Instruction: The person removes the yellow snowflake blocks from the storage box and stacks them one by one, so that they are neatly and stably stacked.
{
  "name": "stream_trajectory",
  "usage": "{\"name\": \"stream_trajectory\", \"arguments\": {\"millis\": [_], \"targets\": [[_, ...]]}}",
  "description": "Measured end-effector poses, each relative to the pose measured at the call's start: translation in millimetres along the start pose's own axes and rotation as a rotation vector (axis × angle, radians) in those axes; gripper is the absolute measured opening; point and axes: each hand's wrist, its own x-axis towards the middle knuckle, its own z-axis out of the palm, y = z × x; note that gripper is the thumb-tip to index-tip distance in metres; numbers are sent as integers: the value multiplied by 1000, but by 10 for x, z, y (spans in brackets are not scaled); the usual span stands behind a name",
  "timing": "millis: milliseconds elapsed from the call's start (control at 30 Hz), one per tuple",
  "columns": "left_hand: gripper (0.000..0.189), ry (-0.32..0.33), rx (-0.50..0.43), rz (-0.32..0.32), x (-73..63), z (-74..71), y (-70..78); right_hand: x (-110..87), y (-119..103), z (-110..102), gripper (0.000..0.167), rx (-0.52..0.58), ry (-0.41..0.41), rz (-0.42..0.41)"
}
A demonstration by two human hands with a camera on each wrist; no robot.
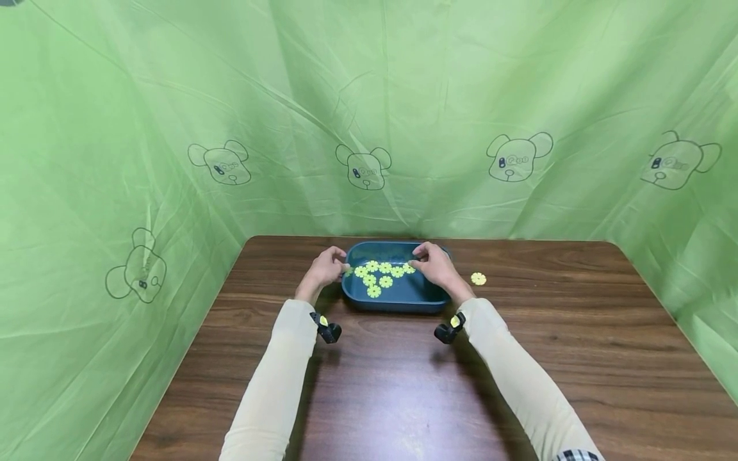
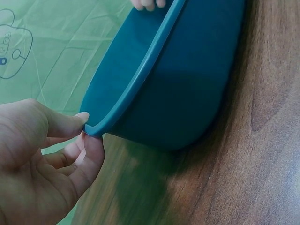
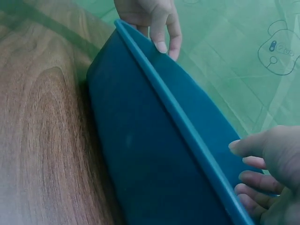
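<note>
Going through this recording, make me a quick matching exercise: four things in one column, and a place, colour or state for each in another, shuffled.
1. left hand
2. basin
3. lone yellow flower
4. curtain

A. on the table, right of the basin
B. green, behind the table
C. pinching the basin's rim
D. blue, with flower pieces inside

Pairs: 1-C; 2-D; 3-A; 4-B
</note>
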Motion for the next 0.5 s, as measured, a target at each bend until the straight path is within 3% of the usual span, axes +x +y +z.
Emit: {"name": "stream_trajectory", "arguments": {"millis": [500], "targets": [[31, -5, -6, -2, -19, -12, 18, 104, 33, 93, 39, -222, -133, 60]]}}
